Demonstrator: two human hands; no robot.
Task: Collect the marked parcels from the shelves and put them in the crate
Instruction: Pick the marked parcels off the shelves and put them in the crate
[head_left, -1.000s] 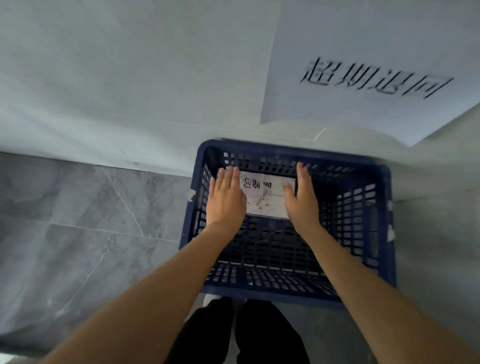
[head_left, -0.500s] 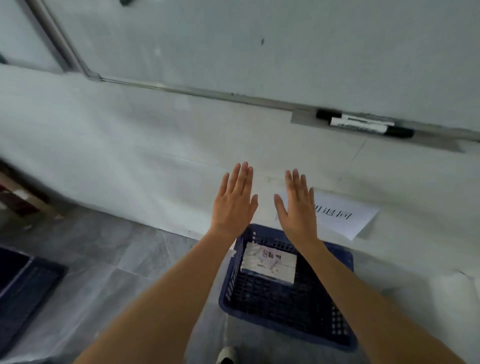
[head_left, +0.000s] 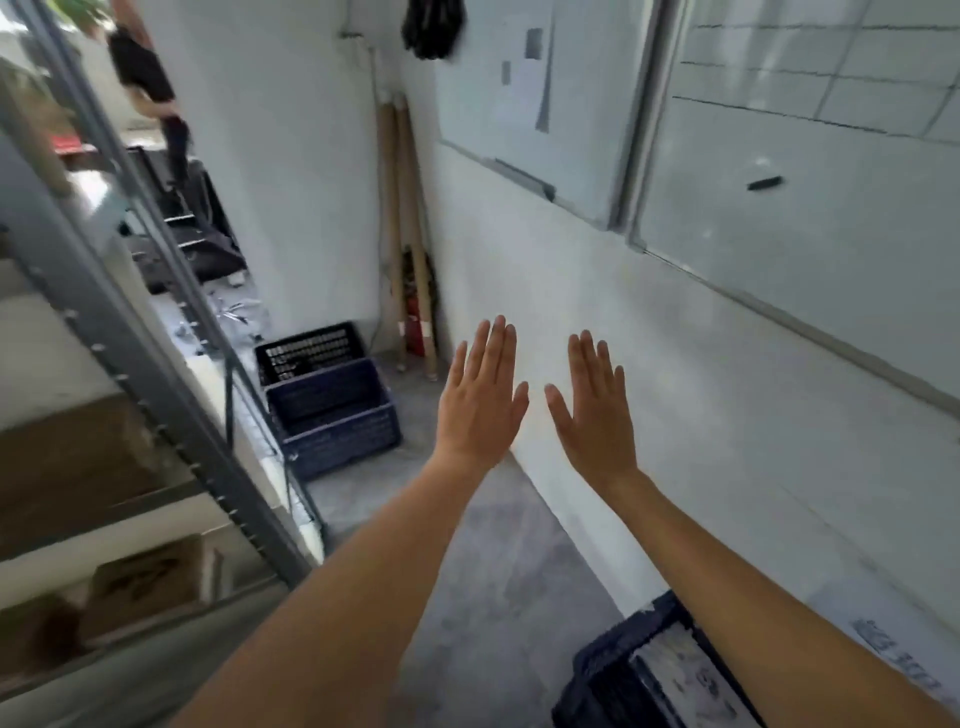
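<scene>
Reaching forward at the centre of the frame, the left hand (head_left: 480, 397) and the right hand (head_left: 595, 410) hover side by side, backs to the camera, fingers straight and spread wide, holding nothing. The thumbs nearly meet but stay apart. Both bare forearms run in from the bottom edge. At the lower right, partly hidden behind the right forearm, stands the dark blue crate (head_left: 602, 670) on the grey floor (head_left: 483, 597), with a pale parcel (head_left: 680, 675) lying inside it; its marking is too blurred to read. A sheet of paper (head_left: 893, 649) with dark characters hangs on the white wall (head_left: 675, 395) just beside the crate. Further back, left of centre, two more blue crates (head_left: 332, 400) sit near the corner, where brown tubes (head_left: 405, 234) lean upright. Metal shelves (head_left: 130, 364) with brown boxes (head_left: 140, 577) fill the left side. Whiteboards (head_left: 810, 171) occupy the upper right. A person in dark clothing (head_left: 150, 88) stands at the upper left.
</scene>
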